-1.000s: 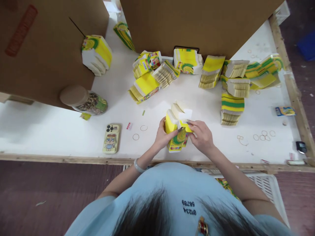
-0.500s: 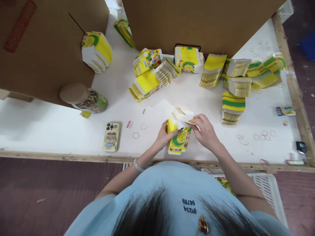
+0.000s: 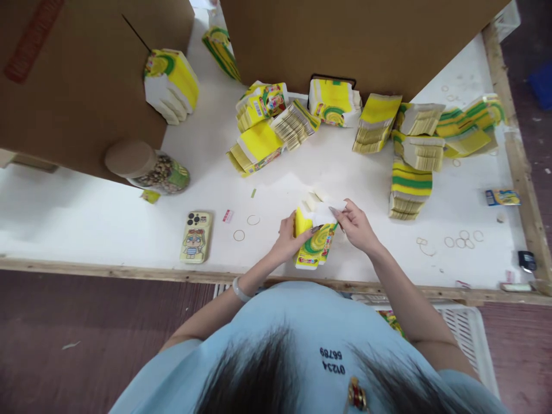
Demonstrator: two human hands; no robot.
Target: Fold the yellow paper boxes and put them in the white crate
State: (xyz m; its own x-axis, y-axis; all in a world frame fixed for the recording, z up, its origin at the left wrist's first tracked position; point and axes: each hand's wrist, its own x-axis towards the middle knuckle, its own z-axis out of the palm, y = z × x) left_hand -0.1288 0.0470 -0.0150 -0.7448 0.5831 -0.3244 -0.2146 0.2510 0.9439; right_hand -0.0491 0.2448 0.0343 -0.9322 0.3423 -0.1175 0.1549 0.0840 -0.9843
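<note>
Yellow carton stack [image 3: 311,244], a thick bundle of flat printed cardboard pieces with a green swirl on the front, stands on its edge on the white table [image 3: 86,224], near the wooden front border and just in front of the person. The left hand [image 3: 288,238] is wrapped around the left side of the stack, with the thumb across the printed face. The right hand [image 3: 356,227] pinches the white inner flap at the top of the stack between thumb and fingers, so both hands are closed on the same bundle, close together.

Further back lie more bundles [image 3: 407,190] of the same glossy yellow and green cardboard, some flat, some fanned so their pale edges show. A phone [image 3: 196,237] in a cartoon case lies flat at the left, thin rubber rings [image 3: 238,235] beside it. A round jar [image 3: 144,169] with a brown lid lies on its side against a large brown cardboard box [image 3: 86,86].
</note>
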